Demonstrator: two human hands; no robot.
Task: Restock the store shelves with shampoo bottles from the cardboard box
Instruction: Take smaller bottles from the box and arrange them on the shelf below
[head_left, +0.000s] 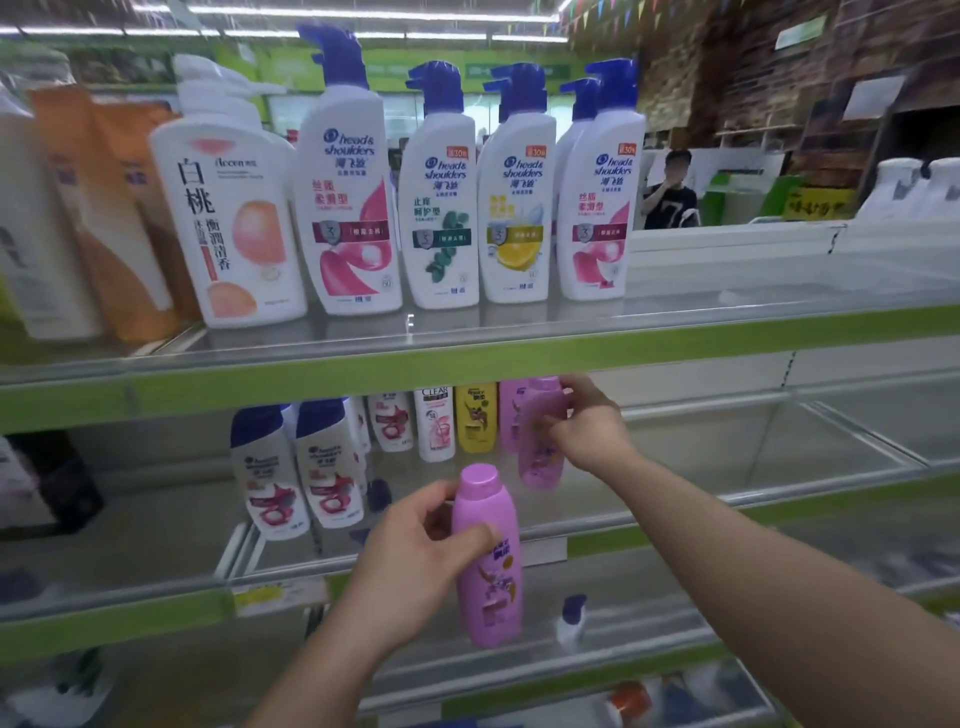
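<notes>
L hand (415, 545) grip curls round purple bottle (488, 561), upright, just in front of mid shelf (701, 452) front edge. Farther in, R hand (587, 431) grip holds 2nd purple bottle (543, 447) close under upper shelf (675, 345) lip; open shelf room to the right.

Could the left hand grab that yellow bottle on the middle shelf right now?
Probably not: the left hand grips the nearer purple bottle, so it is full. The way to the yellow bottle itself looks free.
</notes>
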